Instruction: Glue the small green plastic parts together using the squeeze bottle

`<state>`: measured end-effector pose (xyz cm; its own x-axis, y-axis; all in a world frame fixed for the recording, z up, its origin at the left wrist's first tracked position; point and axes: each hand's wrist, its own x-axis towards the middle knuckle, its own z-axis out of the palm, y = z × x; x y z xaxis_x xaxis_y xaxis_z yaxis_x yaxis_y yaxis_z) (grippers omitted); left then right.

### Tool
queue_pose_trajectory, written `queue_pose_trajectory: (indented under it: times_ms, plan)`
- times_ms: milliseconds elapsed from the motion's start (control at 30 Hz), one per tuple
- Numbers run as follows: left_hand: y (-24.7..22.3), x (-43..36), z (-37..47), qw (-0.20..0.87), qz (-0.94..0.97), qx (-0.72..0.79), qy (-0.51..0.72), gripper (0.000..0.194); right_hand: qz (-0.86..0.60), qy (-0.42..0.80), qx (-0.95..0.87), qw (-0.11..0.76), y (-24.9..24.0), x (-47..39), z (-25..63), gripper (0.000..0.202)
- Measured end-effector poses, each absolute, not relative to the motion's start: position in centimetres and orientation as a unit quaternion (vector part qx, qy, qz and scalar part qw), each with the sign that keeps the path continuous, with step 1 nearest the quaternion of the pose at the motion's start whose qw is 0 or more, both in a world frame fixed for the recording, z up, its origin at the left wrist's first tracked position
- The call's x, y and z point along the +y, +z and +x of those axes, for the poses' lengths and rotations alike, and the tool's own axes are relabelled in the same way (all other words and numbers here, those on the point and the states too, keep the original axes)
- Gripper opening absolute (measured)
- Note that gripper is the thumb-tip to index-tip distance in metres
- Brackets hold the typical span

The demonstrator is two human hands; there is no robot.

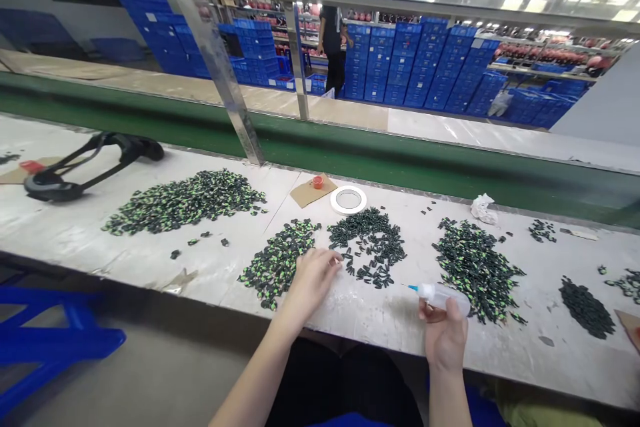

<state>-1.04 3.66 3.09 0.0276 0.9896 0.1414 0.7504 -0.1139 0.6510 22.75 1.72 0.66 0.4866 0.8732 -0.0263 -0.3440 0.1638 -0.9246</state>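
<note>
My right hand (446, 333) is closed around a clear squeeze bottle (445, 297), whose blue needle tip (413, 287) points left above the table. My left hand (315, 273) is bent at the fingers, with thumb and forefinger close together; whatever lies between them is too small to make out. It rests between a pile of small black-and-green parts (275, 260) on its left and a loose ring of small dark parts (377, 240) on its right. Beyond the right hand lies another pile of black-and-green parts (475, 270).
A roll of white tape (349, 200) and a red cap (318, 181) on cardboard (306, 194) lie behind the piles. Leftward are a large parts pile (193, 200) and a black frame (100, 163). Crumpled tissue (484, 209) lies right. A metal post (215, 57) rises behind; a person (333, 47) stands beyond.
</note>
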Motion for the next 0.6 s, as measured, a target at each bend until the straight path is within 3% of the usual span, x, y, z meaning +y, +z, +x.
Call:
queue_pose_trajectory:
  times_ms: [133,367,600]
  plan:
    - [1.4,0.9,1.4,0.272,0.670,0.598,0.347,0.011,-0.519,0.419,-0.285,0.688,0.7,1.4,21.1,0.037]
    - [-0.5,-0.9,2.6,0.183,0.662,0.634,0.355,0.007,-0.592,0.408,-0.349,0.601,0.7,0.8,19.1,0.040]
    - [-0.8,-1.0,1.9,0.195,0.658,0.616,0.387,0.015,-0.625,0.373,-0.400,0.557,0.6,0.7,18.0,0.041]
